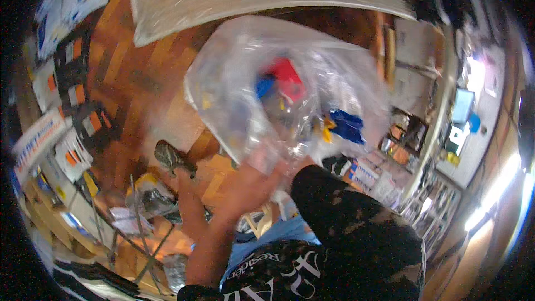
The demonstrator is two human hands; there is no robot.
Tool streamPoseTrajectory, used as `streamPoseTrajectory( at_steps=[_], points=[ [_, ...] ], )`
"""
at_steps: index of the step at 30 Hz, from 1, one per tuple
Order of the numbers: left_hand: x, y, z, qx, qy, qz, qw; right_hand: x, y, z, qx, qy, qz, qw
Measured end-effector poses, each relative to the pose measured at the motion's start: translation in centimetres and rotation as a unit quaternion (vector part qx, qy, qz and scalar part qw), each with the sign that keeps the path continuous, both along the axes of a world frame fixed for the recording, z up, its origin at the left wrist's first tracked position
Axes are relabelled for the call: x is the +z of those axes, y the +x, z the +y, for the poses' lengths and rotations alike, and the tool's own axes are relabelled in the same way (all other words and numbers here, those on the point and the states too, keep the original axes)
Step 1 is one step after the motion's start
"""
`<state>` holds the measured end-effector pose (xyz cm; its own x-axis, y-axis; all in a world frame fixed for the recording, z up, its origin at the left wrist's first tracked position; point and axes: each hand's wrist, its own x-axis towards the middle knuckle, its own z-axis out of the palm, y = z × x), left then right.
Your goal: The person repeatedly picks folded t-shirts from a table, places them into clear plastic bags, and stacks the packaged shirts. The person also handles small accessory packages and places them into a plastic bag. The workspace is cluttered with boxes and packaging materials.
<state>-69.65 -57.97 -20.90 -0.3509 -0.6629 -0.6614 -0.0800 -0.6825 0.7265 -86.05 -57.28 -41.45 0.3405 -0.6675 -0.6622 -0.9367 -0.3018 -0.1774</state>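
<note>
A large, translucent plastic bag [225, 62] is spread out before me, its near part gathered at my hands. My left hand [259, 171] grips the gathered plastic, blurred by motion. Close against it, my right hand [297, 166] is also closed on the bag, with its fingers partly hidden by shiny film. Through the plastic show a red packet [288, 79] and a blue piece [264, 86] near the middle. A dark blue packet [349, 126] with a yellow part appears at the bag's right side. What these packets contain cannot be made out.
Beyond the bag lies a pale tabletop [188, 4]. Wooden parquet [121, 71] covers the floor, with my shoe [171, 156] on it. Boxes with orange patches [77, 94] stand at the left. Crossed metal legs [146, 251] are lower left; cardboard boxes [413, 46] sit at the right.
</note>
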Motion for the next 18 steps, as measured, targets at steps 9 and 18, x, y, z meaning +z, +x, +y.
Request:
streamPoseTrajectory(
  at_steps=[9, 18],
  points=[
    [-0.7, -0.4, 1.0, 0.083, -0.164, -0.352, 0.918, 17.2, 0.6, 0.0, -0.172, 0.148, -0.215, 0.950],
    [-1.5, -2.8, 1.8, 0.025, -0.185, -0.501, 0.845, 24.0, -19.5, 3.1, -0.501, -0.418, -0.054, 0.756]
  ],
)
